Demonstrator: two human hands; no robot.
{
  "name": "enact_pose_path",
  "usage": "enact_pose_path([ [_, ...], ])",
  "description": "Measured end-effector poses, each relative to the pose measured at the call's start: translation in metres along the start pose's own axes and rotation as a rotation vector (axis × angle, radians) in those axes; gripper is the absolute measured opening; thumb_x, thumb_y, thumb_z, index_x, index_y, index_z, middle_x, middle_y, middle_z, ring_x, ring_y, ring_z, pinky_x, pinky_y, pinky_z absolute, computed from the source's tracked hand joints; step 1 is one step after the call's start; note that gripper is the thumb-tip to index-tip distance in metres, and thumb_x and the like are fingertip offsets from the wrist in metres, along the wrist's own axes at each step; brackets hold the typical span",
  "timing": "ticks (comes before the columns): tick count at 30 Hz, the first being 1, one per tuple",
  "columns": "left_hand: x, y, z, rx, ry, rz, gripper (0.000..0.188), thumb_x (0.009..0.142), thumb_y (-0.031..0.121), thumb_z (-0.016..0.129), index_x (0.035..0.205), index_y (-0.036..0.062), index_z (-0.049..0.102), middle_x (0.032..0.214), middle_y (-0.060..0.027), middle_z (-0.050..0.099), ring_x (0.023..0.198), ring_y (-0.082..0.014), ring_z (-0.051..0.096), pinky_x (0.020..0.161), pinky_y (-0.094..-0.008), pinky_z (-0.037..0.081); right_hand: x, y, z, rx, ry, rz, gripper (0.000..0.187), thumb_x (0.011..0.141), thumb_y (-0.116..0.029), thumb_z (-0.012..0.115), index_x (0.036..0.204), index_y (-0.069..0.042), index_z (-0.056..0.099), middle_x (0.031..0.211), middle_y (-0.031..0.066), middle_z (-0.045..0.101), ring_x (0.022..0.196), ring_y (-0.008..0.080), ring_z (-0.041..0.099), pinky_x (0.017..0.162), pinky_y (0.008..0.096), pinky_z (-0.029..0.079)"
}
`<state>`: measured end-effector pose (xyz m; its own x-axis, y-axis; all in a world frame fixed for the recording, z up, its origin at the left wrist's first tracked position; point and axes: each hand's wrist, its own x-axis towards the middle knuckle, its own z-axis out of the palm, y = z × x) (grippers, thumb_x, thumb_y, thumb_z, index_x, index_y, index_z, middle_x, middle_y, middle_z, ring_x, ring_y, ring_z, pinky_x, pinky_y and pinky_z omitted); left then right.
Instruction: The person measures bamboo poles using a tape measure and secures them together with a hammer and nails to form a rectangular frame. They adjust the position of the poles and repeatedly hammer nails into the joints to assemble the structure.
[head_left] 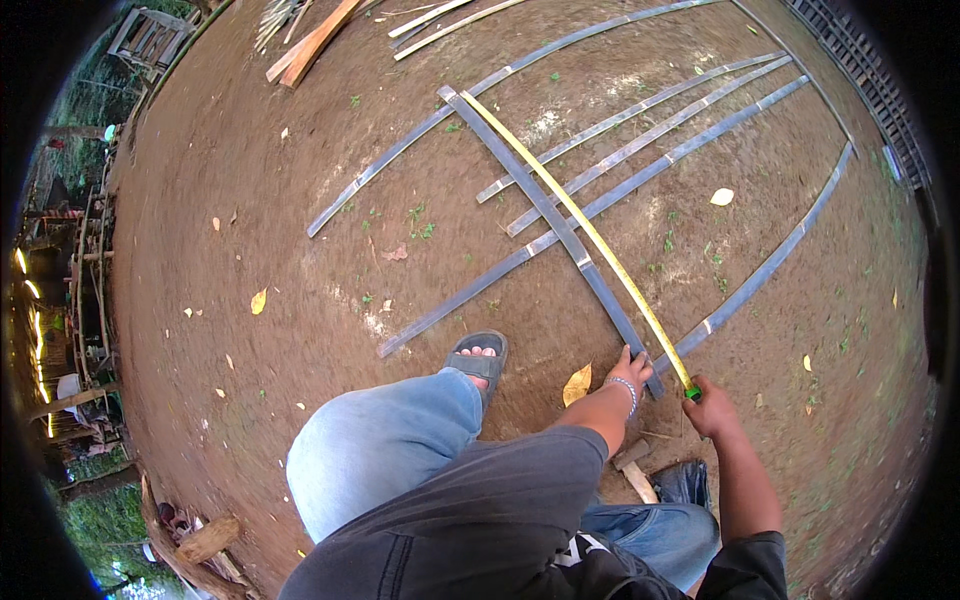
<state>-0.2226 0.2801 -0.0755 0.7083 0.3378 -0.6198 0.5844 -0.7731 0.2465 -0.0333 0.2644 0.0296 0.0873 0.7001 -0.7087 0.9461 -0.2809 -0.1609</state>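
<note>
My left hand (630, 370), with a bracelet at its wrist, grips the near end of a dark split-bamboo strip (604, 288). This strip lies slantwise across several other strips on the ground. In my right hand (712, 408) is the green case of a tape measure (692, 394), held just right of the strip's near end. Its yellow blade (612, 258) is pulled out far and runs beside the strip, to near its far end. One long bamboo strip (770, 262) curves away to the right, its near end passing by my hands.
A hammer (632, 460) with a wooden handle and a black bag (685, 484) lie by my right leg. Wooden boards (312, 42) rest at the far left. Crossed strips (640, 182) cover the brown dirt ahead. A slatted panel (868, 85) stands far right.
</note>
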Motion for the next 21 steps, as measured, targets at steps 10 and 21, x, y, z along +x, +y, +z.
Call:
enact_pose_path([
  [10, -0.005, 0.009, -0.014, 0.036, -0.033, -0.044, 0.056, 0.094, 0.032, 0.055, 0.147, 0.0168, 0.047, 0.160, -0.0038, 0.028, 0.150, -0.0289, 0.019, 0.118, -0.0607, 0.017, 0.016, 0.051, 0.052, 0.093, -0.040, -0.045, 0.061, 0.084, -0.034, 0.065, 0.137, -0.008, 0.051, 0.128, 0.0237, 0.060, 0.118, 0.0402, 0.058, 0.099, 0.0468, 0.048],
  [21, 0.002, 0.008, -0.009, 0.190, -0.084, -0.042, 0.123, 0.065, 0.066, 0.079, 0.156, 0.0062, 0.021, 0.163, -0.0091, 0.017, 0.151, -0.0299, 0.013, 0.119, -0.0544, 0.019, 0.019, 0.087, 0.090, 0.148, -0.080, -0.057, 0.053, 0.087, -0.034, 0.064, 0.134, -0.014, 0.050, 0.127, 0.0197, 0.058, 0.117, 0.0382, 0.057, 0.097, 0.0481, 0.048],
])
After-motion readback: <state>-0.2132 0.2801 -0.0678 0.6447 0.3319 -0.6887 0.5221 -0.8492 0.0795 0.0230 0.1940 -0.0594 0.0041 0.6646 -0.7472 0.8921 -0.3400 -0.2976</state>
